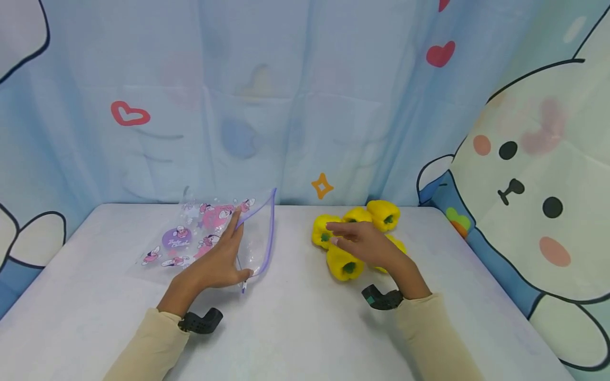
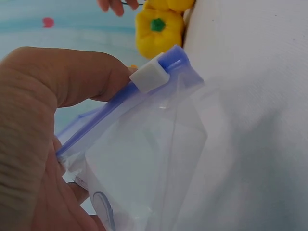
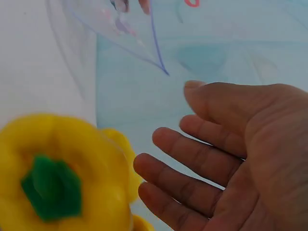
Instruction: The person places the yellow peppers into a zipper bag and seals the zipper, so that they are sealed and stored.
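Shows thin, glossy plastic in the bag (image 1: 205,225), smooth plastic in its slider (image 2: 150,76), a smooth sheen on the yellow peppers (image 1: 344,260), a matt finish on the surface (image 1: 290,328) and cloth in the curtain (image 1: 286,121).

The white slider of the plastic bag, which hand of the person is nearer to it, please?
Left. The left hand holds the plastic bag with its thumb beside the white slider; the right hand is farther away, by the yellow peppers.

Right fingers (image 3: 195,155) nearly straight, slightly apart
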A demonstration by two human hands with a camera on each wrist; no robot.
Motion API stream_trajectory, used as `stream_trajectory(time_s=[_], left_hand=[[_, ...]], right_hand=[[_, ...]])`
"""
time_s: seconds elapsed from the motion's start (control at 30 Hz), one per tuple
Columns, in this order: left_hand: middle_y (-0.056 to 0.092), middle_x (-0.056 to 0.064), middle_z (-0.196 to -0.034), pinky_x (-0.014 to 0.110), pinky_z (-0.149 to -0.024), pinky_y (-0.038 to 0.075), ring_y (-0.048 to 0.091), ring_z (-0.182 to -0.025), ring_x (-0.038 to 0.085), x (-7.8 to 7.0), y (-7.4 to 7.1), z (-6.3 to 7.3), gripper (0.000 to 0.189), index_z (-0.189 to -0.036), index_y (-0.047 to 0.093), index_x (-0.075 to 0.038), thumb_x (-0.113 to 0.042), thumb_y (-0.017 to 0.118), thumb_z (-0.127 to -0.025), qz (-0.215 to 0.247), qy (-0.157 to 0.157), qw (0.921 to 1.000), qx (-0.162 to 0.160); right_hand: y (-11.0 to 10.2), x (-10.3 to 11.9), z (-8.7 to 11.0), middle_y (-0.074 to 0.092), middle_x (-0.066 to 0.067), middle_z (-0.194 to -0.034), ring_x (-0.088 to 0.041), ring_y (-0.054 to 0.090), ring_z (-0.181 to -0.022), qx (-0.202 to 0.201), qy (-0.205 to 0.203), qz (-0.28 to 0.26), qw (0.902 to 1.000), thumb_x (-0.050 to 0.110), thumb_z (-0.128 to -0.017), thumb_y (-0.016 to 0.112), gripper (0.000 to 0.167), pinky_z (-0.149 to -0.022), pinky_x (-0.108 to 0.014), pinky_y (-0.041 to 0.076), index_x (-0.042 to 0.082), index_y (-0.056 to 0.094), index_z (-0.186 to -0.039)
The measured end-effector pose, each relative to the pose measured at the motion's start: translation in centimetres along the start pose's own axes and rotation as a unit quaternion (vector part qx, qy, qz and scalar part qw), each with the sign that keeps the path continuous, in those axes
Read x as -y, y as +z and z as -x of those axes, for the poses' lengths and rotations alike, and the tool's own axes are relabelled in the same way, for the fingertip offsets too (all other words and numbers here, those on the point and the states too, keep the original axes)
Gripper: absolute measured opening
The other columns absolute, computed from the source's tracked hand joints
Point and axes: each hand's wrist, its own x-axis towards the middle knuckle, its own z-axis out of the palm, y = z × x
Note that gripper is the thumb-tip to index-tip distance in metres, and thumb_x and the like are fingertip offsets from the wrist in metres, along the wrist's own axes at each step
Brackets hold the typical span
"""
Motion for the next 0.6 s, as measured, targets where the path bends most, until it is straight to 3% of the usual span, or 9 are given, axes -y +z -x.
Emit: stream_trajectory(time_s=[0.3, 0.6], left_hand=[[-0.022, -0.002, -0.16, 0.054, -0.109, 0.028, 0.005, -0.147, 0.03, -0.3, -0.3, 0.0, 0.105, -0.154, 0.008, 0.003, -0.03, 0.074, -0.078, 0.018, 0.013, 0.9997, 0.009], [-0.02, -0.003, -0.16, 0.055, -0.108, 0.028, 0.009, -0.146, 0.031, -1.3, -1.1, 0.3, 0.105, -0.153, 0.008, 0.004, -0.028, 0.073, -0.078, 0.036, 0.032, 0.9987, 0.013]], right_hand=[[-2.2, -2.9, 1.5, 0.058, -0.004, -0.135, -0.023, 0.052, -0.125, 0.057, 0.047, -0.061, 0.9955, 0.033, -0.095, 0.061, 0.048, -0.097, -0.04, 0.046, 0.009, 0.057, -0.137], [-2.4, -3.7, 1.7, 0.057, -0.007, -0.136, -0.026, 0.049, -0.128, 0.04, 0.083, -0.053, 0.9943, 0.031, -0.092, 0.065, 0.048, -0.101, -0.048, 0.042, 0.012, 0.058, -0.136]])
